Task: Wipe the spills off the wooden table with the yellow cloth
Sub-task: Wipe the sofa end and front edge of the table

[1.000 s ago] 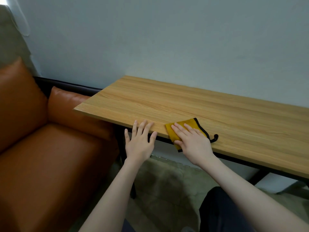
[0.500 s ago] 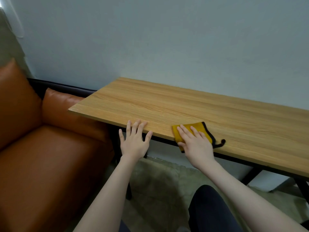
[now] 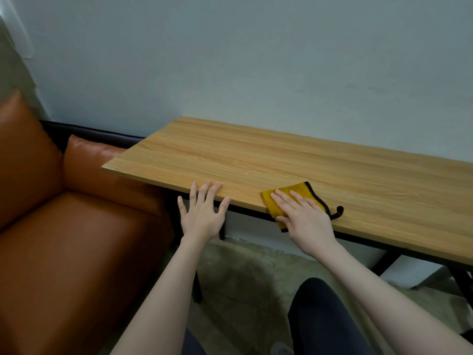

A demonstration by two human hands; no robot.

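A wooden table [image 3: 294, 162] is stretching away to the person's right along the wall, its long axis running left to right. The right hand [image 3: 304, 219] is pressing flat, fingers straight, on the yellow cloth [image 3: 294, 192] at the near edge. The left hand [image 3: 203, 213], fingers spread and holding nothing, is resting on that edge, apart from the cloth.

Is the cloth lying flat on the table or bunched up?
Flat. The cloth lies spread under the right hand's straight fingers, one corner overhanging the table edge.
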